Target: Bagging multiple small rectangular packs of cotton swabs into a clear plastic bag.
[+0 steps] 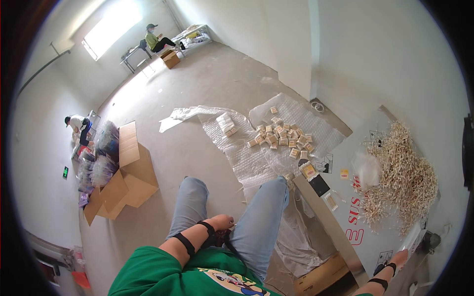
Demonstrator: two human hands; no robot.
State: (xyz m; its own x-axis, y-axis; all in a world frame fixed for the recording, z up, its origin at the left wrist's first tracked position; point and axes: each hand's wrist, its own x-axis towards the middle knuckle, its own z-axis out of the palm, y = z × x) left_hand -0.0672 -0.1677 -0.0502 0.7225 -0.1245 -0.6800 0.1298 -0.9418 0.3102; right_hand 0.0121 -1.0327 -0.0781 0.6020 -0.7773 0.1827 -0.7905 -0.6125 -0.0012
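Showing L hand (223,221) at lap (259,227), R hand (399,258) by clear plastic (412,241) near table (366,256) edge; can't tell if either's spread or pinching. Swab heap (405,172) lies on table, beyond R hand; sm. packs (282,136) on bubble wrap (238,165) ahead; 1 open carton (140,180), L.

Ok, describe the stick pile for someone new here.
Find the large grey surface at the picture's right. The stick pile lies on it, beyond the right hand. Unlike the clear plastic at its left edge, it is a loose beige tangle.
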